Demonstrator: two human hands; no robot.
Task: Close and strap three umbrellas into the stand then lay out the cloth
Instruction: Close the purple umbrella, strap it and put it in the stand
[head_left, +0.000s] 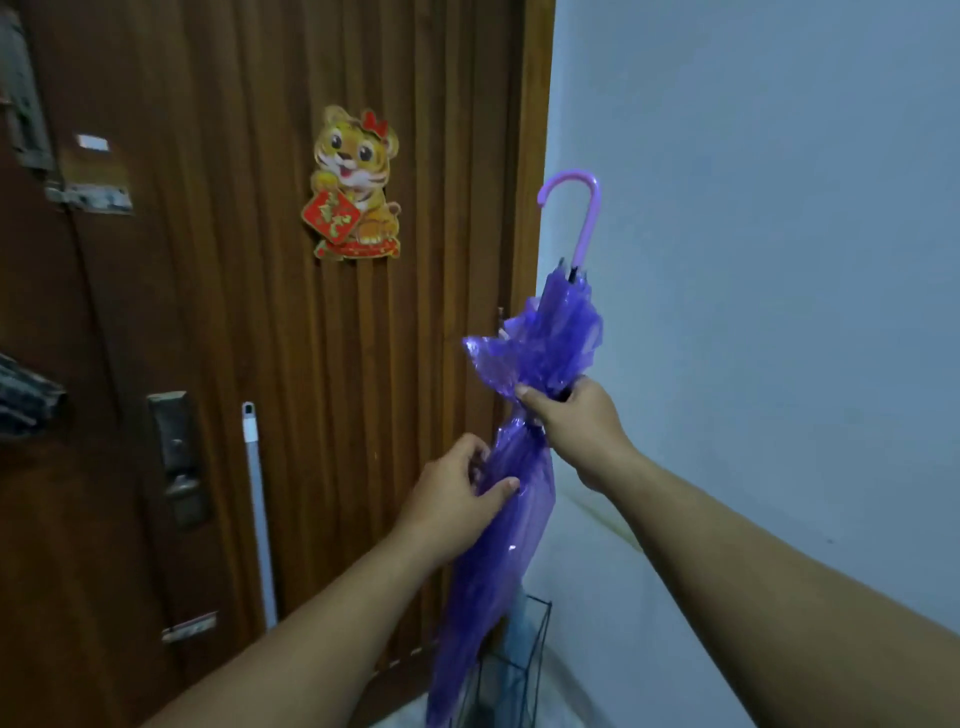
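We are holding the purple umbrella (524, 467) upright, hooked handle up, just right of the wooden door (234, 312), its tip hanging beside the wire stand (524, 670) at near right. The right hand (576, 421) is clamping the gathered canopy at its waist, fingers (530, 395) pinching the loose folds. The left hand (457, 499) is wrapping the lower canopy, thumb pressed against the film. To strap it well, we are advising twisting the folds tight in one direction before drawing any strap around; no strap is discernible here.

Wooden door (208, 312), tiger sticker (356, 182), mop handle (257, 499)
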